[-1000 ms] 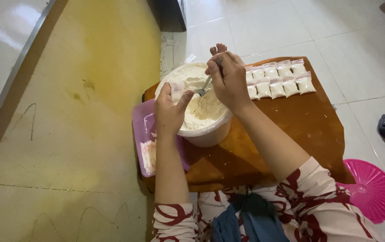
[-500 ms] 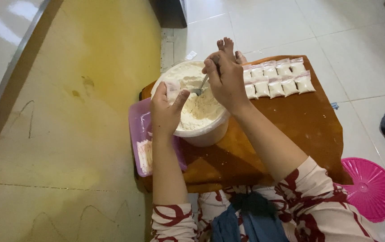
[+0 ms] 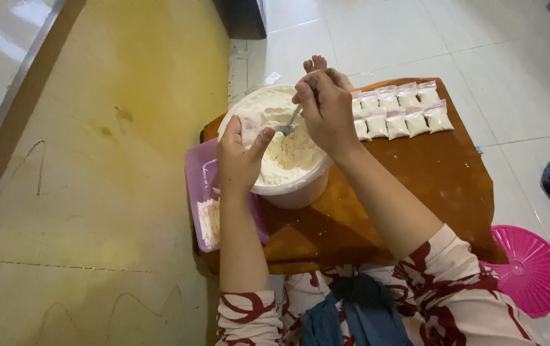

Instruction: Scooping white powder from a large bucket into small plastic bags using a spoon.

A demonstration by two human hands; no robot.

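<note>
While right hand (image 3: pixel 327 110) clamps spoon (image 3: pixel 290 122) handle, spoon slants down-left, bowl end dipping into white bucket (image 3: pixel 288 186) of pale powder. Left hand (image 3: pixel 240 157) pinches small clear bag (image 3: pixel 250 126) at bucket rim. Filled packets (image 3: pixel 403 112) right of bucket; purple tray (image 3: pixel 199 186) left.

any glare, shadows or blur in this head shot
Head view: white glare on the glossy grey surface at top left; the white plastic bucket of pale powder casts a soft shadow onto the brown wooden board; the right hand and its small metal spoon look slightly soft, the left hand at the bucket's rim sharper; the frame darkens toward its corners.
</note>
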